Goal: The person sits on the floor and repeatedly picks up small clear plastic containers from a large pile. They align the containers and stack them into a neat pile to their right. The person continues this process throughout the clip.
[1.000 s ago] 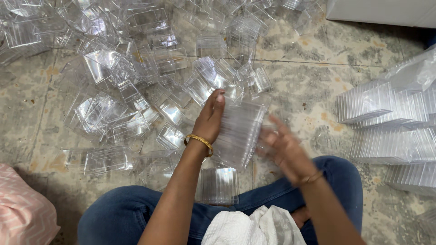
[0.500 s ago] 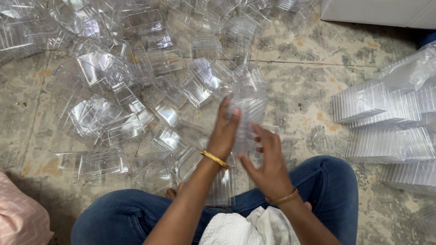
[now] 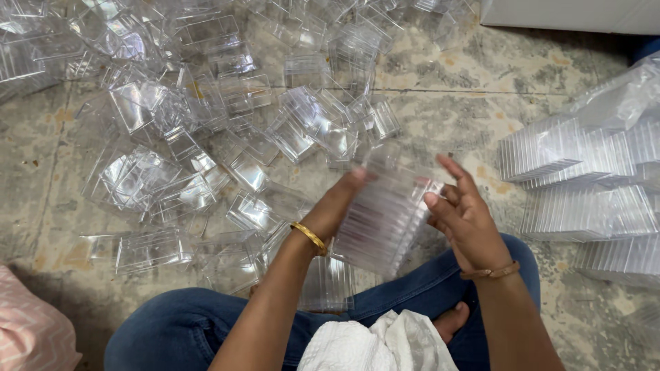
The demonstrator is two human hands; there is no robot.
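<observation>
Both hands are around one nested stack of clear plastic trays (image 3: 385, 216), held up over the lap, above the floor's near edge. The left hand (image 3: 340, 203) presses flat against the stack's left side, fingers stretched up along it, so that grip is a flat press and not a curl. The right hand (image 3: 467, 220) cups the right side with its fingers spread loose; the fingertips touch the stack's edge, the index raised.

Compared with half a second ago, the stack sits more tilted, top leaning to the right, and the right hand has come up from under it to its side. A second ago the left hand was higher on the stack's far side; now it's lower and closer to the lap.

Counts: one stack in hand, too blurred to count its pieces. One gold bangle (image 3: 309, 237) on the left wrist, one thin band (image 3: 491, 273) on the right. One more small stack (image 3: 328, 283) lies on the floor just by the knee. A loose heap of single clear trays (image 3: 206, 130) covers the floor's far left part, too many to count. At the right edge sit roughly five or six neat finished stacks (image 3: 584, 185). One white cloth (image 3: 378, 343) rests on the jeans (image 3: 158, 330).
</observation>
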